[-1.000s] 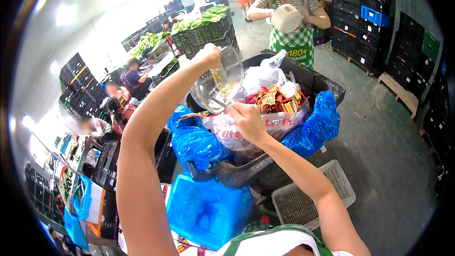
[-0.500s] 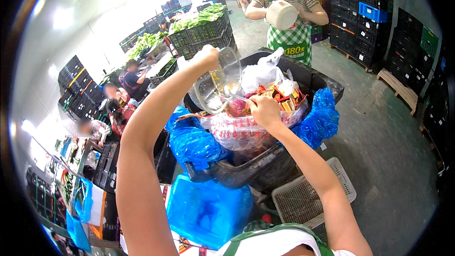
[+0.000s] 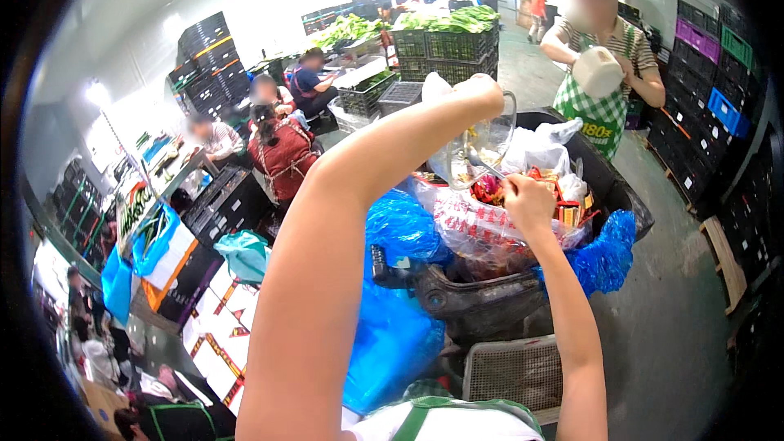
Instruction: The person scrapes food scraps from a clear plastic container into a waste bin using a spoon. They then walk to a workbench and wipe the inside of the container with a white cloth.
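Note:
My left hand (image 3: 483, 98) is closed on the upper rim of a clear plastic container (image 3: 459, 165), tipped over a black waste bin (image 3: 625, 188). Some food residue shows inside the container. In my right hand (image 3: 529, 202) is a thin spoon-like utensil (image 3: 490, 169), its far end reaching into the container's mouth; the exact kind of utensil is hard to make out. Below both hands, a clear bag (image 3: 469, 220) with red print holds red and yellow wrappers (image 3: 569, 212). White plastic bags (image 3: 535, 149) lie behind them.
Blue plastic (image 3: 608, 253) drapes over the bin's sides. A grey plastic basket (image 3: 513, 371) stands on the floor in front. Across the bin, a person in a checked apron (image 3: 592, 110) holds a white pot (image 3: 598, 73). Vegetable crates (image 3: 449, 42) and seated people are at the left back.
My view has turned left, so the bin and both hands sit further right in the picture. The container stays tipped over the bin, with the utensil still in it.

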### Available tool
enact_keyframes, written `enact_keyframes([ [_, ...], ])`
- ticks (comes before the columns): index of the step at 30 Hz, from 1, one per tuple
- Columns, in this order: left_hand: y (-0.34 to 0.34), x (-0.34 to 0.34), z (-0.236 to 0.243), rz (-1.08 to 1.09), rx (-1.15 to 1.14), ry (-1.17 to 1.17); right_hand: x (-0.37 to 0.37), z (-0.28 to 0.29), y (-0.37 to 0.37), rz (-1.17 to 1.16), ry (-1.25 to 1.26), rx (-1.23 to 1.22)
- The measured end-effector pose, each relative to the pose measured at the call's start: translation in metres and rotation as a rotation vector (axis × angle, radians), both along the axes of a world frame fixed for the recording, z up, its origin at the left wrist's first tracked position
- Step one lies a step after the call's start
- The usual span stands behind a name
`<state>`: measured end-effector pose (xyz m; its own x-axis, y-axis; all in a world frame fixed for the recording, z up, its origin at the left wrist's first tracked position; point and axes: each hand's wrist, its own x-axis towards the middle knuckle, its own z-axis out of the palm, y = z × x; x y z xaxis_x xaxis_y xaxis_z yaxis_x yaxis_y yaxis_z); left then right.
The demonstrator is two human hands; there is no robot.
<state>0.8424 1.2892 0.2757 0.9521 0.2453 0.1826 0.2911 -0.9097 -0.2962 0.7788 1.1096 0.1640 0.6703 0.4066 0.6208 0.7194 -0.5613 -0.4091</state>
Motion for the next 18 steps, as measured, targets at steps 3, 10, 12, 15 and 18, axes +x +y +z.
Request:
enact_keyframes([
  [3,-0.014,-0.038,0.027,-0.099,0.134,0.143,-0.005,0.008,-0.014,0.024,-0.025,-0.006],
  [10,-0.016,-0.052,0.04,-0.125,0.072,0.133,0.012,0.015,-0.037,0.058,0.163,0.201],
  [12,-0.026,-0.051,0.041,-0.037,-0.03,0.064,0.02,0.013,-0.031,0.179,0.218,0.299],
  [15,-0.024,-0.047,0.04,-0.02,-0.08,0.056,0.026,0.004,-0.007,0.221,0.434,0.355],
  [18,-0.029,-0.048,0.045,0.021,-0.065,0.092,0.033,-0.014,0.012,0.263,0.481,0.383],
])
